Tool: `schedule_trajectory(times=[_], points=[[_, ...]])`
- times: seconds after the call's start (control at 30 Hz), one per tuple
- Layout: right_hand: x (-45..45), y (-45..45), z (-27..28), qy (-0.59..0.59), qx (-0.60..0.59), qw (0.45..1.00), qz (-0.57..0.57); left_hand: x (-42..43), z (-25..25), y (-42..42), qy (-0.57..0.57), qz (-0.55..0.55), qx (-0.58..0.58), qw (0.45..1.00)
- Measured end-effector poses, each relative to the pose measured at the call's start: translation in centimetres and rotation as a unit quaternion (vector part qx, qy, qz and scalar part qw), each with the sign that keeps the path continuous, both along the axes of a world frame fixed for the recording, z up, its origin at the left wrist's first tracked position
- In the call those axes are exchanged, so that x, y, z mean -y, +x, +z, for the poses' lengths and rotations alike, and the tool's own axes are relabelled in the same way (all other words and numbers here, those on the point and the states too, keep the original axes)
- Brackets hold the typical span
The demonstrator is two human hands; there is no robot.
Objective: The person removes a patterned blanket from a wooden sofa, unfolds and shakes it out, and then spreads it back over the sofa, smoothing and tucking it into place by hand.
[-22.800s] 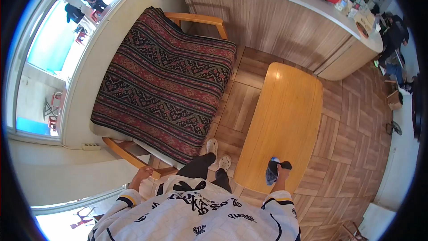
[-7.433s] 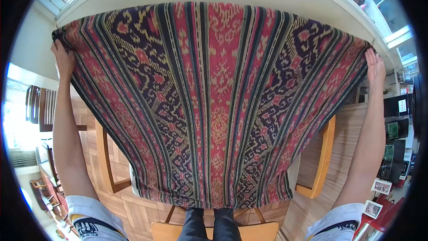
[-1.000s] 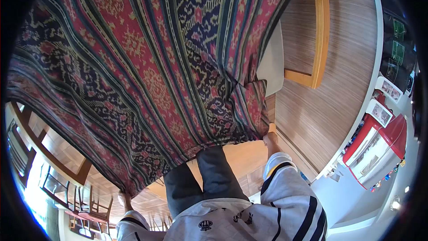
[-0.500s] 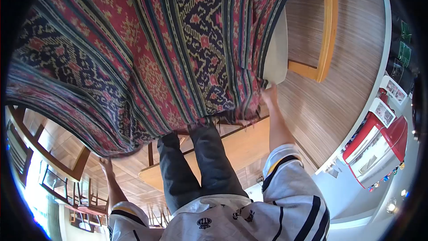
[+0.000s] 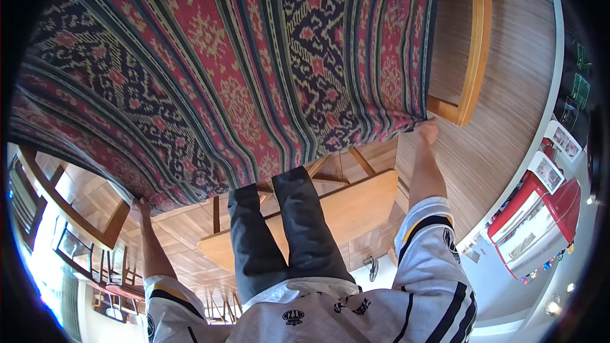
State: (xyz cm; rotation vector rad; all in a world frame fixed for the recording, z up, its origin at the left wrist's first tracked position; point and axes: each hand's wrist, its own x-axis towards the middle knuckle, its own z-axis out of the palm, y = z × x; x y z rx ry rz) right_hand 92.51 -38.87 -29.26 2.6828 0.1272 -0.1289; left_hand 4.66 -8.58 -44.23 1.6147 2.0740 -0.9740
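A striped woven cloth (image 5: 248, 76) in dark red, black and cream spreads across the upper view, pulled fairly taut between my hands. My left hand (image 5: 140, 208) is closed on its near left corner. At the near right corner, my right hand (image 5: 427, 130) grips the edge with the fingers wrapped round it. The near edge hangs just in front of my legs (image 5: 295, 222), in dark trousers. What lies beneath the cloth is hidden.
A wooden chair frame (image 5: 476, 51) stands by the right edge of the cloth, against a wood-grain surface (image 5: 508, 89). Another curved wooden frame (image 5: 70, 209) is at the left. Behind me is a wooden bench-like board (image 5: 356, 206). A red-and-white cabinet (image 5: 540, 228) shows at far right.
My right hand has moved right and slightly away from my body's middle, drawing the cloth's right side wider and flatter. My left hand has risen slightly. The bunched near edge has straightened.
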Motion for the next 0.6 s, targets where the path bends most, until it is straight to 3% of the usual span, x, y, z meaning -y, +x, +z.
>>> schedule_trajectory(times=[0.07,0.17,0.2,0.27,0.33,0.37,0.43,0.6], points=[[1.8,1.8,-1.4,-0.039,-0.060,0.997,-0.014,-0.5,1.6,1.9,-0.043,0.035,-0.029,0.998],[2.8,2.9,-4.0,-0.062,-0.153,0.986,0.025,-0.4,1.3,1.6,-0.082,-0.005,-0.046,0.996],[1.1,3.0,-4.2,-0.063,-0.182,0.980,0.050,-0.8,1.9,1.5,-0.035,0.007,0.048,0.998],[-3.1,3.6,-4.9,0.069,-0.190,0.978,0.049,-3.5,1.8,2.0,0.034,0.129,0.144,0.981],[-10.5,2.3,-2.2,0.122,-0.222,0.966,0.045,-6.5,-0.6,-0.9,0.099,0.239,0.252,0.933],[-12.8,2.1,-1.7,0.140,-0.205,0.964,0.099,-9.4,2.7,2.8,0.080,0.300,0.285,0.907],[-17.5,2.5,-0.3,0.178,-0.162,0.948,0.207,-14.1,4.8,5.7,0.177,0.181,0.340,0.906],[-28.9,5.9,5.8,0.358,-0.193,0.897,0.176,-27.3,11.2,11.3,0.254,0.251,0.431,0.829]])
